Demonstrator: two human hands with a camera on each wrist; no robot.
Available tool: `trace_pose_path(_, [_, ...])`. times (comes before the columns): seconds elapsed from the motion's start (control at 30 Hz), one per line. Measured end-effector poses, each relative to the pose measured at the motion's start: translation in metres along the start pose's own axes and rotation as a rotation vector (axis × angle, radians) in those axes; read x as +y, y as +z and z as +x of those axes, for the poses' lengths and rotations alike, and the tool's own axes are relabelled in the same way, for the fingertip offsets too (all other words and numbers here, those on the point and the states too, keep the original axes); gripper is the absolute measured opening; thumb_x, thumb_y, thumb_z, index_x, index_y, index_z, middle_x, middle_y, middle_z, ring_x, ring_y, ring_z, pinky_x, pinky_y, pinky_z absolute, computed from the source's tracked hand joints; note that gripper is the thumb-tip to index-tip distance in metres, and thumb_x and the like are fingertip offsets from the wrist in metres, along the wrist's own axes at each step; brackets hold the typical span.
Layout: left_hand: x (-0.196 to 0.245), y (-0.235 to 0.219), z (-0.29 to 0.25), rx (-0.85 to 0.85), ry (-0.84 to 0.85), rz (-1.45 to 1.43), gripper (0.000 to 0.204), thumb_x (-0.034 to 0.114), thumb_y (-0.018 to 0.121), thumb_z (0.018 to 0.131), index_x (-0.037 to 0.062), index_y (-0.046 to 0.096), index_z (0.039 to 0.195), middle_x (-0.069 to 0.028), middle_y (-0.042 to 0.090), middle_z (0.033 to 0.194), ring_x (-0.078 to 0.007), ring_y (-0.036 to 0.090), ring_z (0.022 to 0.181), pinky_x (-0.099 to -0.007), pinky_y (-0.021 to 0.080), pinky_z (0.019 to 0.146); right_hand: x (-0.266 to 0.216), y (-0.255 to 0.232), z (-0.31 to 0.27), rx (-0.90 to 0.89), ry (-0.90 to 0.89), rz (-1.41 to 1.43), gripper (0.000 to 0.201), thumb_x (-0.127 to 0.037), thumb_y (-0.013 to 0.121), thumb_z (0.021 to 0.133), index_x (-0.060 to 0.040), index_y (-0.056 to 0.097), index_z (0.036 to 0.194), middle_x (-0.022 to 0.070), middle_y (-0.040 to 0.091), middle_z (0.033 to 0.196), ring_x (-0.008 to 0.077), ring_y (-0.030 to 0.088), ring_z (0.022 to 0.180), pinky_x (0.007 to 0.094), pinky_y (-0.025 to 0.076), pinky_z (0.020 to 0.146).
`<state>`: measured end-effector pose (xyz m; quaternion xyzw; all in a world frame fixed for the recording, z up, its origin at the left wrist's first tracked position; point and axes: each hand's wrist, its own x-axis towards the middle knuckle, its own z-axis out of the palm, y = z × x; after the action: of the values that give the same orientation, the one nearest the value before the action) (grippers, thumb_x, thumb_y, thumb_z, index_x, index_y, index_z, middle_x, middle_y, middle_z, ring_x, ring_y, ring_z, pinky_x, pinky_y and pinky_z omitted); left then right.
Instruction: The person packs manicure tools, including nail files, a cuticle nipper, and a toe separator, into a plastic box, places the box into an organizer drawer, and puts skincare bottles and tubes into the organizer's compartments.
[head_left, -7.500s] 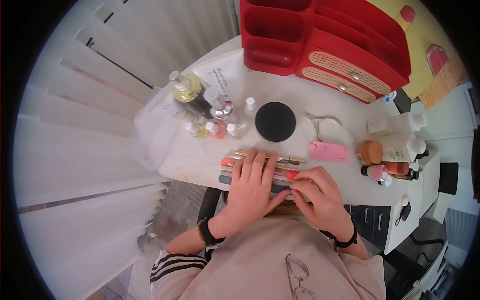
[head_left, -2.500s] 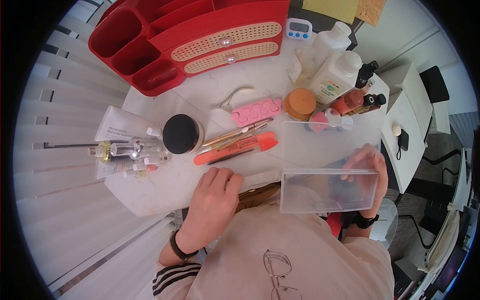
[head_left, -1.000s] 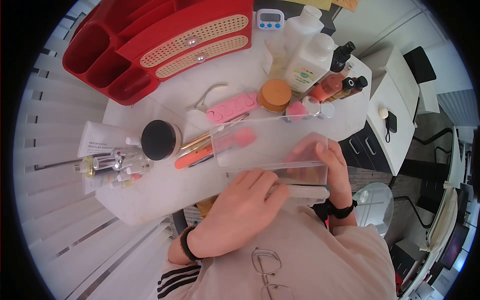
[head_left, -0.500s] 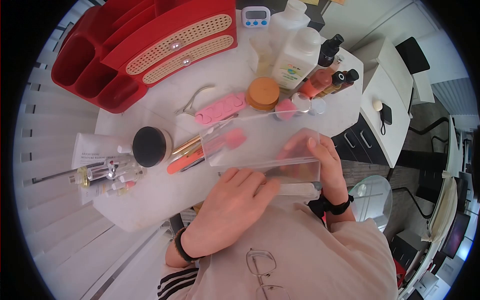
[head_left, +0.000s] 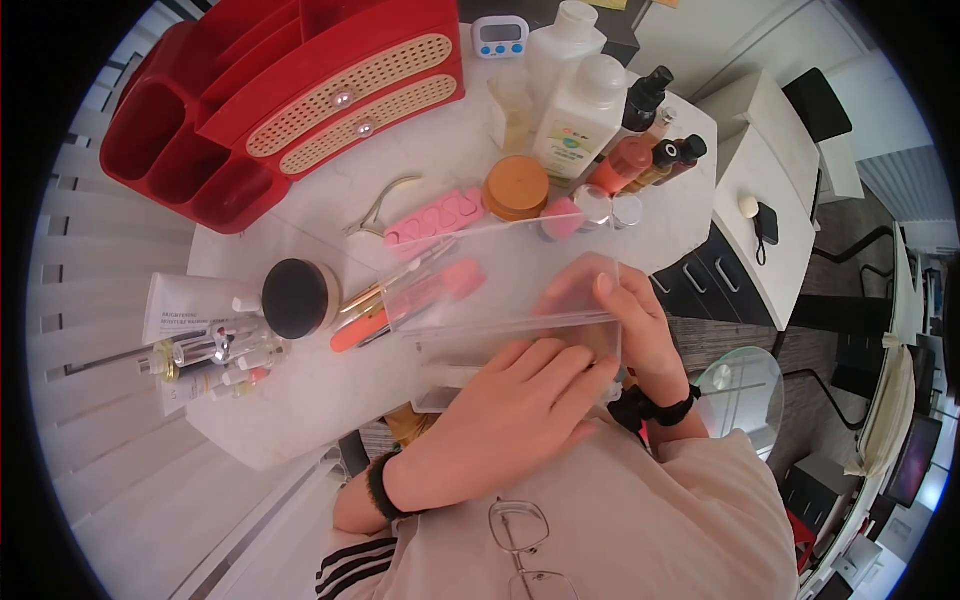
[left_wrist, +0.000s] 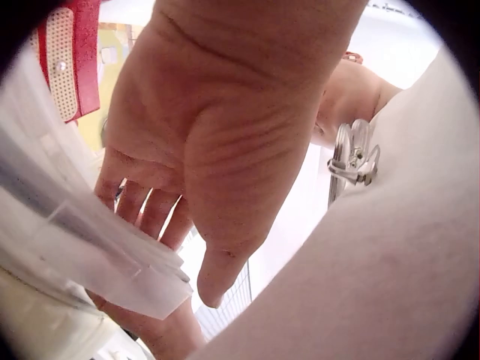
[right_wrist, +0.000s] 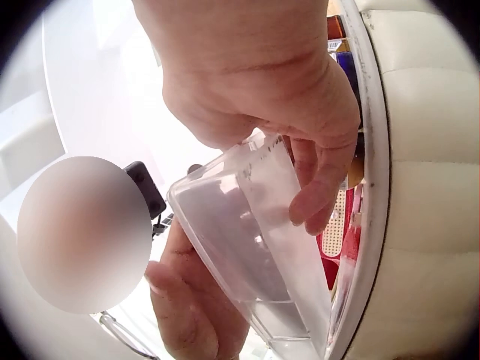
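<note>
My right hand (head_left: 640, 320) grips the right end of a clear plastic box (head_left: 430, 402), whose lid (head_left: 520, 245) stands raised on the far side. In the right wrist view, the thumb and fingers of the right hand (right_wrist: 262, 82) close around the end of the box (right_wrist: 232, 217). My left hand (head_left: 510, 420) lies palm down over the near part of the box with its fingers straight. From the left wrist view, the left hand's thumb stands apart, and the fingers reach behind the box (left_wrist: 142, 277). A pale strip (head_left: 450, 375) shows at the box's left end; the rest is hidden under the left hand.
Behind the lid lie an orange tool (head_left: 360, 330), gold sticks (head_left: 362, 298), a pink toe separator (head_left: 435, 220) and cuticle nippers (head_left: 378, 208). A black-lidded jar (head_left: 296, 298) stands left. White bottles (head_left: 580, 120) stand behind, beside a red organizer (head_left: 300, 100).
The hands have left the tools on the table. The box was brought in and shifted left, and the left hand came over it. Lately that hand slid right, covering the pale strip's grey-tipped end.
</note>
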<state>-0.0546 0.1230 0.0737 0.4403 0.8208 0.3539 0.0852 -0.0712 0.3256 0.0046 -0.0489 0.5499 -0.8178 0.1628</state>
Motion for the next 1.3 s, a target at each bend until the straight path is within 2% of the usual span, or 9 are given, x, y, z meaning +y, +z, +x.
trace_pose_path(0.1, [-0.007,0.009,0.000,0.001,0.055,0.036,0.059,0.014,0.077,0.075,0.0068,0.058,0.130,-0.0081,0.057,0.107,-0.0278,0.059,0.096,-0.0386,0.048,0.085,-0.001,0.001,0.002,-0.017,-0.046,-0.106,0.043,-0.039,0.046,0.107,0.0003,0.065,0.110,0.0098,0.070,0.101,0.0168,0.065,0.094,0.0320,0.052,0.086])
trace_pose_path(0.23, [-0.008,0.009,0.000,-0.007,0.117,0.091,0.055,0.008,0.073,0.074,0.0149,0.062,0.128,-0.0048,0.052,0.096,-0.0233,0.056,0.083,-0.0349,0.047,0.078,-0.008,0.006,0.001,-0.008,0.011,0.020,0.044,-0.039,0.046,0.107,0.0003,0.066,0.109,0.0104,0.070,0.101,0.0180,0.065,0.095,0.0330,0.052,0.087])
trace_pose_path(0.33, [-0.010,0.012,0.000,0.039,0.132,0.110,0.046,0.007,0.063,0.079,0.0113,0.061,0.125,-0.0052,0.045,0.091,-0.0216,0.052,0.085,-0.0331,0.045,0.075,-0.008,0.006,0.002,-0.014,0.013,0.033,0.043,-0.038,0.046,0.107,0.0008,0.065,0.110,0.0112,0.069,0.103,0.0195,0.066,0.097,0.0340,0.053,0.088])
trace_pose_path(0.57, [-0.013,0.012,-0.006,0.045,0.107,0.127,0.042,0.008,0.063,0.077,0.0090,0.062,0.120,-0.0057,0.045,0.091,-0.0218,0.052,0.085,-0.0334,0.045,0.073,-0.003,0.006,0.004,-0.013,-0.031,0.068,0.044,-0.037,0.046,0.107,0.0020,0.064,0.112,0.0140,0.069,0.108,0.0222,0.066,0.102,0.0368,0.054,0.090])
trace_pose_path(0.63, [-0.013,0.017,-0.007,0.062,0.060,0.117,0.045,0.007,0.069,0.072,0.0120,0.064,0.116,-0.0049,0.052,0.096,-0.0226,0.057,0.086,-0.0340,0.048,0.073,-0.003,0.006,0.004,-0.017,-0.021,0.061,0.044,-0.038,0.047,0.107,0.0019,0.064,0.112,0.0142,0.068,0.109,0.0227,0.066,0.103,0.0371,0.054,0.091])
trace_pose_path(0.83, [-0.011,0.021,-0.005,0.083,0.032,0.096,0.041,0.008,0.068,0.075,0.0134,0.064,0.115,-0.0046,0.050,0.094,-0.0227,0.057,0.085,-0.0339,0.048,0.072,-0.005,0.008,0.002,0.006,0.004,0.077,0.045,-0.040,0.047,0.107,0.0017,0.064,0.111,0.0145,0.067,0.109,0.0239,0.066,0.104,0.0377,0.054,0.090])
trace_pose_path(1.03, [-0.010,0.020,-0.004,0.045,0.081,0.128,0.045,0.010,0.067,0.076,0.0215,0.065,0.120,-0.0038,0.046,0.090,-0.0219,0.055,0.082,-0.0358,0.050,0.075,-0.005,0.008,0.001,0.015,0.009,0.073,0.046,-0.040,0.046,0.107,0.0017,0.064,0.112,0.0139,0.067,0.108,0.0242,0.066,0.104,0.0384,0.055,0.089])
trace_pose_path(1.23, [-0.010,0.016,-0.007,0.057,0.141,0.173,0.043,0.012,0.068,0.075,0.0210,0.065,0.117,-0.0035,0.049,0.095,-0.0205,0.057,0.084,-0.0346,0.053,0.083,-0.002,0.005,0.001,0.010,0.006,0.085,0.047,-0.041,0.046,0.107,0.0021,0.063,0.113,0.0154,0.068,0.108,0.0246,0.068,0.098,0.0375,0.056,0.085])
trace_pose_path(1.3, [-0.010,0.017,-0.008,0.073,0.145,0.182,0.043,0.013,0.068,0.075,0.0208,0.065,0.117,-0.0036,0.050,0.096,-0.0201,0.058,0.085,-0.0345,0.053,0.081,-0.003,0.004,0.001,0.015,0.021,0.101,0.048,-0.042,0.046,0.107,0.0022,0.063,0.113,0.0162,0.068,0.107,0.0247,0.069,0.095,0.0373,0.056,0.084])
